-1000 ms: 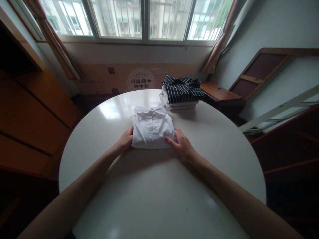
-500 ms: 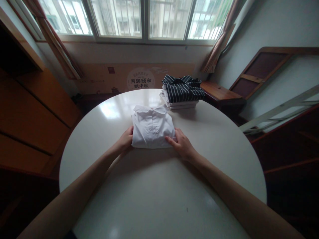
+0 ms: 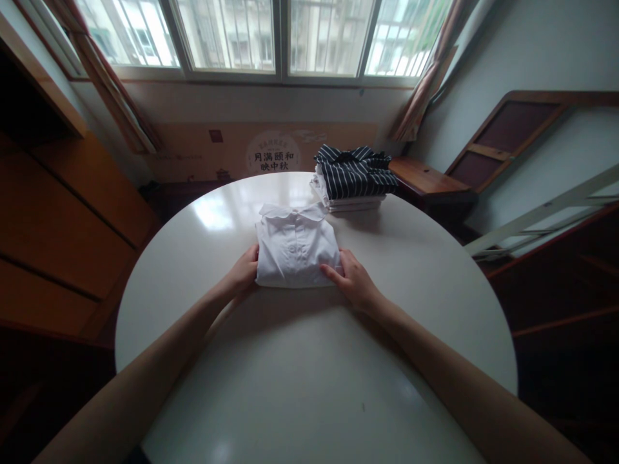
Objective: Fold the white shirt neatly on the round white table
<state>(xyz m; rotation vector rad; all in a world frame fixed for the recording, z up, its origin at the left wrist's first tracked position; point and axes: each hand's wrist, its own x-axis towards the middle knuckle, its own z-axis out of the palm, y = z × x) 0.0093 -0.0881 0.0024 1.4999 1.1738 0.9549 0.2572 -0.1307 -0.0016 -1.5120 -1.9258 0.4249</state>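
Observation:
A white collared shirt (image 3: pixel 296 248), folded into a neat block with its collar at the far end and buttons facing up, lies on the white table (image 3: pixel 290 361). My left hand (image 3: pixel 247 265) grips its left edge, with the fingertips partly hidden by the cloth. At the lower right corner, my right hand (image 3: pixel 352 276) has its thumb on top of the shirt and its other fingers at the side and under it. Behind the shirt, to the right, a black-and-white striped shirt (image 3: pixel 355 177) tops a stack of folded white clothes (image 3: pixel 355 203).
The oval table's far edge faces a windowed wall with a printed cardboard panel (image 3: pixel 203 145) below. A wooden bench (image 3: pixel 428 175) stands beyond the stack at the right. Orange-brown cabinets (image 3: pixel 62 212) are on the left, and a pale ladder-like rail (image 3: pixel 546 212) slants at the right.

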